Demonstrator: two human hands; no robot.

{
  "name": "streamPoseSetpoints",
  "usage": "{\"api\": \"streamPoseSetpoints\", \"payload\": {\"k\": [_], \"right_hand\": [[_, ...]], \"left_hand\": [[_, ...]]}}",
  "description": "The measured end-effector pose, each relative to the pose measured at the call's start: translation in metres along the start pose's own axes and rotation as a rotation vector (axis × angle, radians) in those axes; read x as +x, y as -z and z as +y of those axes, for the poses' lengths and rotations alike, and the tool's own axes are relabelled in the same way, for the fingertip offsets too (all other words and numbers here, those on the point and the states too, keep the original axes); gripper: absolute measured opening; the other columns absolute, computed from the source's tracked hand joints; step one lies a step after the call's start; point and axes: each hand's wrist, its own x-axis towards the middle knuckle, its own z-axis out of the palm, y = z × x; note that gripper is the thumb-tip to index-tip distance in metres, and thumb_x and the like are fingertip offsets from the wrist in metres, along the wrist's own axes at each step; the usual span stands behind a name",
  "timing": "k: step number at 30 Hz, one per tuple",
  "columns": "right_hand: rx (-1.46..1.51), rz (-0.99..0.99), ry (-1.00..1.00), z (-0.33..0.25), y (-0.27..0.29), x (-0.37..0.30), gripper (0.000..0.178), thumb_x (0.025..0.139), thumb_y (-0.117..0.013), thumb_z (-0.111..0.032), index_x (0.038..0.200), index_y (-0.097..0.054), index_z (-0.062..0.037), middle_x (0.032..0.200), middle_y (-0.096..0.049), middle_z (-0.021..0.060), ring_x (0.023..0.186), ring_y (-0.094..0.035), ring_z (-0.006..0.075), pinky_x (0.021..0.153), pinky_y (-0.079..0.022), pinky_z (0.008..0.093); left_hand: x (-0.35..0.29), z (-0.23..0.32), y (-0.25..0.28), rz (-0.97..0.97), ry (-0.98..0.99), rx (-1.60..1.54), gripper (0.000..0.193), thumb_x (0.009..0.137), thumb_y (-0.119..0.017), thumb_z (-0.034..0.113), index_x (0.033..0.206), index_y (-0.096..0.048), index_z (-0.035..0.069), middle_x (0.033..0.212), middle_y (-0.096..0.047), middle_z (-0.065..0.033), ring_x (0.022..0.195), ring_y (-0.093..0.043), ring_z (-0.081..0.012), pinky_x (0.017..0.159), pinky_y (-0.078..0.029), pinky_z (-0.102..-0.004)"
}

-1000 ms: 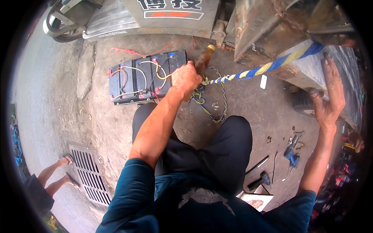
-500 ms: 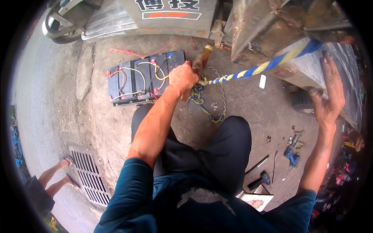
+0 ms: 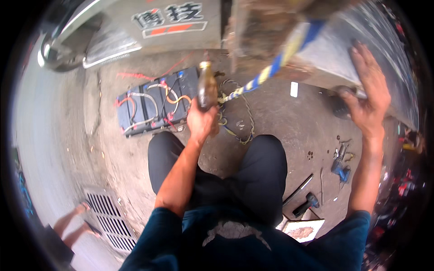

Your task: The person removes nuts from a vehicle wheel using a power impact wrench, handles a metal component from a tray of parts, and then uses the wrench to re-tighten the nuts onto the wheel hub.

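Note:
My left hand [image 3: 201, 123] is closed around a bottle [image 3: 207, 88] of amber-brown liquid with a pale yellow top. The bottle points away from me, beside the right end of a row of black batteries [image 3: 181, 84] joined by cables. My right hand [image 3: 371, 101] lies open, fingers stretched, against the scuffed grey metal side [image 3: 346, 67] of a vehicle part. A blue and yellow twisted rope [image 3: 264, 76] runs from that part down to the ground near the bottle. The rope's upper end is blurred.
A drill [image 3: 306, 205], a dark rod [image 3: 298, 189] and a blue power tool [image 3: 340, 169] lie at lower right. A small white rectangle [image 3: 294, 89] rests on the concrete. A grey vehicle panel [image 3: 181, 36] stands ahead. At left are a floor grate [image 3: 110, 217] and another person's legs [image 3: 74, 221].
My left hand has drawn back toward me with the bottle, which now points more straight ahead. My right hand stays on the metal. The view has shifted, moving the surroundings somewhat leftward.

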Motion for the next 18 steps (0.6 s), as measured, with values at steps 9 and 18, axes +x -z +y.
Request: {"api": "streamPoseSetpoints", "payload": {"k": [9, 18], "right_hand": [[0.097, 0.188, -0.065, -0.002, -0.02, -0.009, 0.063, 0.063, -0.07, -0.051, 0.112, -0.061, -0.0133, 0.116, -0.057, 0.0153, 0.109, -0.055, 0.0314, 0.09, -0.044, 0.0458], [0.113, 0.175, -0.112, -0.001, -0.05, -0.005, 0.062, 0.066, -0.06, -0.061, 0.108, -0.063, -0.0154, 0.109, -0.059, 0.0175, 0.103, -0.054, 0.0328, 0.084, -0.04, 0.0487]], "left_hand": [[-0.097, -0.038, 0.011, 0.17, -0.431, -0.201, 0.074, 0.072, -0.075, 0.014, 0.132, -0.035, -0.003, 0.123, -0.048, -0.0153, 0.108, -0.049, -0.0255, 0.096, -0.037, -0.0382], [-0.096, -0.049, -0.01, -0.247, -0.478, -0.078, 0.061, 0.079, -0.068, 0.012, 0.131, -0.037, -0.002, 0.121, -0.05, -0.0179, 0.109, -0.051, -0.0272, 0.094, -0.042, -0.0361]]}}
